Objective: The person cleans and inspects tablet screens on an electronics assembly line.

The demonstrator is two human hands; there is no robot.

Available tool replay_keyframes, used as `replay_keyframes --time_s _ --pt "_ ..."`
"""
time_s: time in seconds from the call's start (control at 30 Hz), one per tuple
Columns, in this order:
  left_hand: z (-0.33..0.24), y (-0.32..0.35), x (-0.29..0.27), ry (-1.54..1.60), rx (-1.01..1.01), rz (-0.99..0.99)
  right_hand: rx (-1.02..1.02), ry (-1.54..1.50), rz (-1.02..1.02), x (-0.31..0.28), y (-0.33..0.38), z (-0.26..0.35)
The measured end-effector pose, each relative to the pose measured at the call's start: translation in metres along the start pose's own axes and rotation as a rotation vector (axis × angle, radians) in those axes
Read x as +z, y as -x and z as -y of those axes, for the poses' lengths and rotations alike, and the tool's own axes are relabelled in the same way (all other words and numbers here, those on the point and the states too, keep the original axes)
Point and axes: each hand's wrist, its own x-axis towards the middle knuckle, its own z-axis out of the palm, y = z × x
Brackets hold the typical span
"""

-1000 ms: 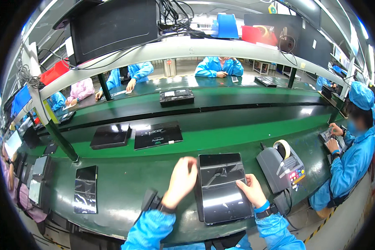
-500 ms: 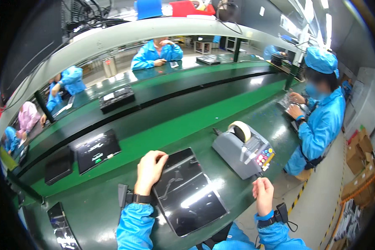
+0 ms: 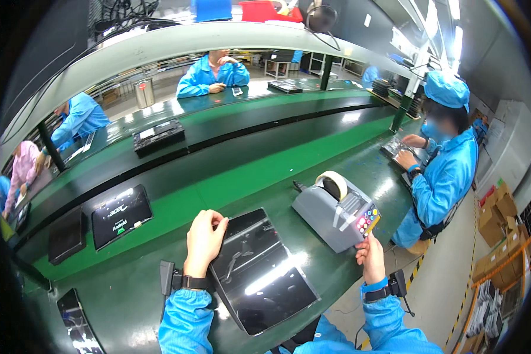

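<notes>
A dark, glossy flat screen panel (image 3: 262,271) lies on the green bench in front of me, with a loose-looking clear film or wrinkle on its surface. My left hand (image 3: 205,239) is at its upper left edge, thumb and fingers pinched together; whatever is between them is too small to make out. To the right stands a grey tape dispenser (image 3: 330,215) with a roll of pale tape (image 3: 331,183) on top and coloured buttons. My right hand (image 3: 370,256) is at the dispenser's front end, fingers curled and fingertips up against it; what they hold is hidden.
A lit tablet (image 3: 122,217) and a dark box-like block (image 3: 66,236) lie at the left. Another dark panel (image 3: 78,321) is near the left front. A black device (image 3: 159,137) sits on the conveyor strip. One co-worker (image 3: 445,165) works at the right; others sit across.
My right hand has moved up against the dispenser's front. My left hand stays pinched at the panel's edge. The whole view has shifted slightly, and the left tablet's screen now shows brighter.
</notes>
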Motion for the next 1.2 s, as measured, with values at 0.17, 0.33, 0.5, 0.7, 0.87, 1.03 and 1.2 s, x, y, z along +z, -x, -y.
replay_keyframes --time_s 0.17,0.33,0.5,0.7,0.87,1.03,1.2 --pt "0.000 0.000 -0.002 0.019 -0.020 -0.023 -0.123 -0.096 0.079 0.001 -0.010 -0.010" --pt "0.002 -0.001 -0.001 0.018 -0.028 -0.024 -0.108 -0.161 0.100 -0.002 -0.016 -0.015" --pt "0.002 -0.001 -0.001 0.024 -0.044 -0.022 -0.030 -0.312 0.148 0.006 -0.008 -0.009" --pt "-0.002 -0.001 -0.001 0.057 -0.074 -0.031 0.099 -0.389 0.201 0.002 -0.015 -0.013" --pt "0.001 -0.002 0.001 0.067 -0.072 -0.025 -0.171 -0.236 0.136 0.002 -0.013 -0.010" --pt "0.004 -0.001 0.002 0.048 -0.038 -0.039 -0.474 -0.133 -0.281 0.027 0.024 -0.007" --pt "0.000 -0.004 0.006 -0.017 0.101 -0.046 -0.796 0.343 0.480 0.075 0.050 0.012"
